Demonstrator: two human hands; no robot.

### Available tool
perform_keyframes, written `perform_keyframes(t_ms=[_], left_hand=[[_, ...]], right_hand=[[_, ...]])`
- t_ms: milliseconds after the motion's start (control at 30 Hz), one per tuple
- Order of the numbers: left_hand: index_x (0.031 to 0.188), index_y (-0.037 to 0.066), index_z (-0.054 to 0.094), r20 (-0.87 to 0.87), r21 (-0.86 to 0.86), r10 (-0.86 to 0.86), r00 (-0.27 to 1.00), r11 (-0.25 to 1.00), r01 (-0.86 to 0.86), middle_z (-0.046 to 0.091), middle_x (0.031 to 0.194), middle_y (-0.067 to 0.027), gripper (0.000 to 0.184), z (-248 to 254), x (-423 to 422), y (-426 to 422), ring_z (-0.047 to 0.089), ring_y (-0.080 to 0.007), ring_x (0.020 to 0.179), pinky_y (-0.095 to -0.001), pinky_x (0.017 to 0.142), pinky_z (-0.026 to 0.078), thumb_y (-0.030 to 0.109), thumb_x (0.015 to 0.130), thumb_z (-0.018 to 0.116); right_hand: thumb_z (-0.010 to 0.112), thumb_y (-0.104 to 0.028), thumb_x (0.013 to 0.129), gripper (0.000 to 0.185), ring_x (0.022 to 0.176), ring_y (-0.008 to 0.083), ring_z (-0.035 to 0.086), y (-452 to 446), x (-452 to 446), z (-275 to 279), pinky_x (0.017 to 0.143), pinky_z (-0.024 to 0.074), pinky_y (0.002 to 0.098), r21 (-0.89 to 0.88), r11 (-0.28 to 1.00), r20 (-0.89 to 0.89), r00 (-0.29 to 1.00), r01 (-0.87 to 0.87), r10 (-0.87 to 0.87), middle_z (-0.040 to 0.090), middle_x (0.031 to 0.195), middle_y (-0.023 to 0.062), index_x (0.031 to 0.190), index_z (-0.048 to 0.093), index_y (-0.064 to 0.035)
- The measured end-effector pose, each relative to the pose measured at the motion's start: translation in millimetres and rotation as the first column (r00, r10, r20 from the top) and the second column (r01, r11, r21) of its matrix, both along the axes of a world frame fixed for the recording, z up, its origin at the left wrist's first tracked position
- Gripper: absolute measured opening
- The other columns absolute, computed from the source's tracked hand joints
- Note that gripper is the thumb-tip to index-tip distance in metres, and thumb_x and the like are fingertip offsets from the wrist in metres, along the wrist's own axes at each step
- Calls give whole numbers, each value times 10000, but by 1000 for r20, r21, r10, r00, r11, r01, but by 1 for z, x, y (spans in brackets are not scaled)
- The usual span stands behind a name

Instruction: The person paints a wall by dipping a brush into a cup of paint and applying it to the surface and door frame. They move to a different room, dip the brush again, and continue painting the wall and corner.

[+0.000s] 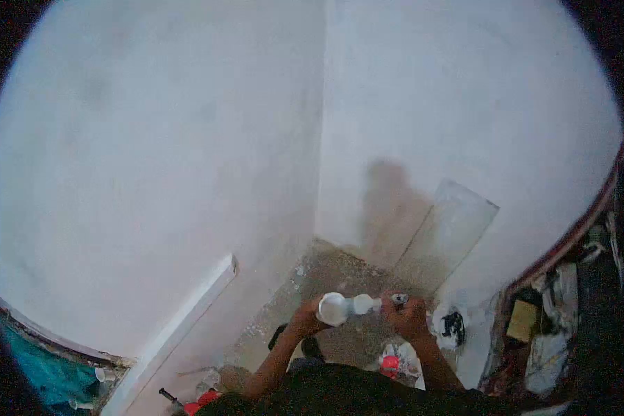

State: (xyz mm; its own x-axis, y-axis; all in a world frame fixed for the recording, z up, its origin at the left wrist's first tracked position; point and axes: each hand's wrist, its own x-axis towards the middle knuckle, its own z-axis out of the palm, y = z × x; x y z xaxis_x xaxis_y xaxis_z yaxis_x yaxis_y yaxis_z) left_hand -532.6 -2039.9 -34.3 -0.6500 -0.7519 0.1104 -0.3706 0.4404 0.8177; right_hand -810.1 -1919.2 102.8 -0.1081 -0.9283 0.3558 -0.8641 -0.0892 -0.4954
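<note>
My left hand [304, 323] is closed around a white, round-mouthed cup [333, 309], tilted so that its opening faces up towards me. Close to its right, my right hand [405, 317] is closed too, with a small dark and silvery round end [399, 299] showing at the top of the fist. Between the two hands is a small whitish piece [362, 304], which seems to reach from the right fist towards the cup. The picture is too blurred to tell what kind of thing the right hand grips.
Two white walls meet in a corner ahead. A long white board [180, 326] leans at the left, a translucent panel [451, 232] at the right. Below lies a speckled floor [340, 270]. A white container with dark smears [451, 327], red-topped items [390, 364] and a yellowish block [523, 320] stand nearby.
</note>
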Motion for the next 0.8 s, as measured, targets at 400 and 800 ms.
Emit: perform_keyframes(t_ms=[400,800], left_hand=[[1311,55,540,-79,-26,559,826,827,-562,722,1197,-178,881,78,16,-122,712,-337,1114,-452,925,580,396,635,992],[1319,25,533,-109,21,786,608,614,-789,713,1221,-191,881,22,8,-188,705,-339,1136,-464,938,582,413,665,978]], right_hand=[[667,-247,1012,254,714,180,704,-244,-56,41,673,568,354,-97,991,704,698,-88,130,751,817,97,1005,754,-8],[712,-248,983,237,848,146,707,-609,-40,254,815,578,334,-345,681,40,715,-645,698,776,985,93,1149,756,-85]])
